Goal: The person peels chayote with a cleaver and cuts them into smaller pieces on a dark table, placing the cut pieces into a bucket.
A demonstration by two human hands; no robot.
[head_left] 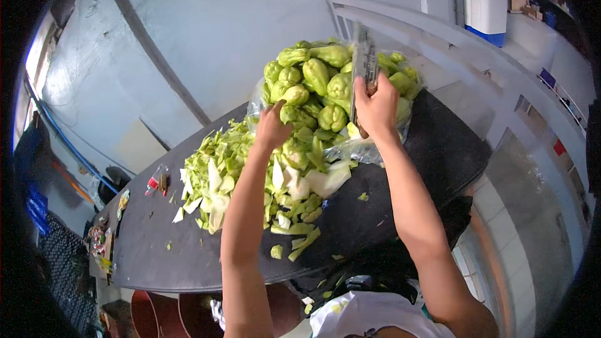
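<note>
Heaped on the table, partly wrapped in clear plastic, lies a pile of green chayotes (pixel 340 86). My left hand (pixel 273 128) reaches to the pile's near left side, its fingers closed against a pale chayote (pixel 295 95); some fingertips are hidden. Raised at the pile's right side, my right hand (pixel 379 107) grips a wide-bladed knife (pixel 361 53) with its blade pointing up, slightly blurred. Below and left of the whole chayotes spreads a heap of cut green and whitish pieces (pixel 216 178), partly behind my left forearm.
The dark table (pixel 169 231) has a rounded right end. A small clear packet with red (pixel 156 179) lies on its left part. A pale railing (pixel 451 31) runs along the right, with a white and blue appliance (pixel 486 11) beyond. Reddish round containers (pixel 159 314) stand under the near edge.
</note>
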